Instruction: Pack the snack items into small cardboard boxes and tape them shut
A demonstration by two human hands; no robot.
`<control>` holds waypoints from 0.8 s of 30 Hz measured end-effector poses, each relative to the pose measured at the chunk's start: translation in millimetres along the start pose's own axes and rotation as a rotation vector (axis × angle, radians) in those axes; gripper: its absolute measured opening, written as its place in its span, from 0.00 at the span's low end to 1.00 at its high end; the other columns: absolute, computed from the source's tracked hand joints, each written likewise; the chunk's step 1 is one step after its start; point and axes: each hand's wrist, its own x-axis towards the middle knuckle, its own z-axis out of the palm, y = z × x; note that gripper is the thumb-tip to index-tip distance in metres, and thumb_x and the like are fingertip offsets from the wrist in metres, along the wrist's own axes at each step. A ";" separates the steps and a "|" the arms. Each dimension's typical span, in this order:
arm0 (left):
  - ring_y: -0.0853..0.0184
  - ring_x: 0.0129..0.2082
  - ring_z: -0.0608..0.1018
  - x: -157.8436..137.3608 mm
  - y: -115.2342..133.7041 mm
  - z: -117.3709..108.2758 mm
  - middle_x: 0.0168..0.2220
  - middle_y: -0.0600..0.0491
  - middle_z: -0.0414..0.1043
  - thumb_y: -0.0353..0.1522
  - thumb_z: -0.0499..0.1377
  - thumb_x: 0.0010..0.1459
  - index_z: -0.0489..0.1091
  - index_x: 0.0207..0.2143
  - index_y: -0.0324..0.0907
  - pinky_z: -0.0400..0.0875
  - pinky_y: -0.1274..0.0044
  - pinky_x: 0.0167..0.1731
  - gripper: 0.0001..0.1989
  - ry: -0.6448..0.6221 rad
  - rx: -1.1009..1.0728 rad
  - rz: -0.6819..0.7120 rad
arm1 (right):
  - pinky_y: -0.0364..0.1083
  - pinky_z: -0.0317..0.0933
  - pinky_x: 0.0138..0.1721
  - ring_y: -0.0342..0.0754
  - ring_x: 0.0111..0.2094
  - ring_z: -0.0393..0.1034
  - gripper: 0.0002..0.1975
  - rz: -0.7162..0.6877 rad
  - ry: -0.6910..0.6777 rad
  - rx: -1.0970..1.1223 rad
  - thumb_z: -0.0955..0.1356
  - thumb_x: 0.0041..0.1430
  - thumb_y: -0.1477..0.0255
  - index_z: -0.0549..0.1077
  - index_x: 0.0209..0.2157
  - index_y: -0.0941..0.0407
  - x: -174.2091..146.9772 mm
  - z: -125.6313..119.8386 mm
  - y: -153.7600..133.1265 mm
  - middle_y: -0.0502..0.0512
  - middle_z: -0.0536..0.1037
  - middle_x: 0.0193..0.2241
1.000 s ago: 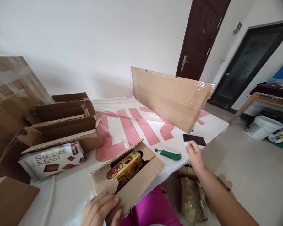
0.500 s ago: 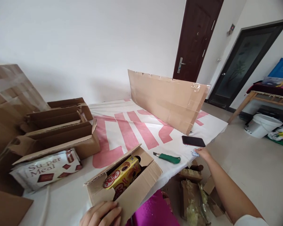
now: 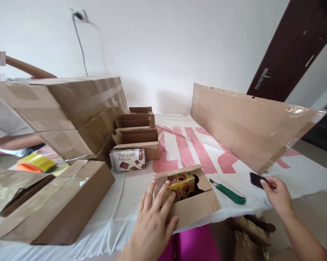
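Observation:
My left hand (image 3: 155, 219) lies with fingers spread over the near left side of an open small cardboard box (image 3: 190, 215). Inside that box is a yellow printed carton (image 3: 183, 185), partly covered by my fingertips and the flaps. At the table's front edge, my right hand (image 3: 280, 195) has its thumb and fingers closed on the right end of a black phone (image 3: 256, 179). Just below the phone sits a small clear-and-blue scrap (image 3: 267, 203). Between the box and the phone lies a green utility knife (image 3: 230, 193), blade end toward the box.
Several open cardboard boxes (image 3: 141, 136) stand in a row, with Super Meal packets (image 3: 127, 159) before them. Large taped boxes (image 3: 78, 105) rise at left; a long box (image 3: 70, 203) lies nearer. A cardboard panel (image 3: 247, 127) stands at right. Another person's arm (image 3: 29, 67) shows far left.
The view has swung left. My right hand has gone from the small scrap to the phone and grips its end. My left hand has moved up onto the box, its fingers now spread.

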 end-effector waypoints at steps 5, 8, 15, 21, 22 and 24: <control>0.50 0.51 0.75 -12.3 -1.2 13.7 0.66 0.39 0.52 0.40 0.55 0.60 0.62 0.58 0.45 0.74 0.61 0.44 0.24 -0.084 -0.200 -0.409 | 0.47 0.69 0.38 0.48 0.35 0.73 0.10 -0.432 -0.308 0.384 0.62 0.62 0.62 0.70 0.39 0.53 -45.2 -3.4 -162.0 0.56 0.77 0.35; 0.53 0.52 0.75 -19.2 -6.2 19.0 0.60 0.40 0.62 0.39 0.55 0.61 0.53 0.62 0.44 0.74 0.63 0.46 0.29 -0.087 -0.366 -0.472 | 0.46 0.68 0.43 0.48 0.41 0.73 0.11 -0.794 -0.696 0.504 0.58 0.66 0.72 0.70 0.43 0.51 -78.1 -5.7 -246.5 0.55 0.77 0.38; 0.53 0.58 0.69 -25.0 -17.1 23.6 0.59 0.39 0.63 0.34 0.57 0.57 0.47 0.64 0.40 0.68 0.61 0.54 0.35 -0.095 -0.502 -0.531 | 0.57 0.60 0.49 0.58 0.48 0.68 0.21 -0.936 -0.888 -0.092 0.73 0.49 0.72 0.71 0.46 0.55 -81.5 45.0 -305.3 0.59 0.74 0.45; 0.53 0.56 0.70 0.8 -12.5 16.3 0.53 0.41 0.65 0.33 0.59 0.52 0.51 0.62 0.37 0.66 0.64 0.54 0.36 -0.086 -0.455 -0.580 | 0.53 0.55 0.45 0.56 0.44 0.67 0.16 -1.024 -0.893 -0.211 0.76 0.44 0.65 0.72 0.33 0.55 -86.1 51.7 -298.1 0.56 0.72 0.38; 0.53 0.55 0.71 5.2 -12.7 14.6 0.51 0.41 0.66 0.34 0.58 0.53 0.53 0.61 0.37 0.67 0.65 0.52 0.34 -0.089 -0.449 -0.588 | 0.52 0.56 0.44 0.55 0.43 0.67 0.14 -1.019 -0.895 -0.190 0.76 0.45 0.66 0.71 0.32 0.55 -87.6 48.3 -297.3 0.55 0.72 0.37; 0.55 0.51 0.73 10.0 -14.3 12.0 0.50 0.42 0.67 0.36 0.57 0.56 0.57 0.58 0.37 0.69 0.67 0.49 0.28 -0.106 -0.441 -0.588 | 0.51 0.56 0.43 0.54 0.41 0.67 0.13 -1.000 -0.873 -0.138 0.75 0.47 0.70 0.70 0.34 0.54 -88.1 39.0 -295.6 0.54 0.73 0.37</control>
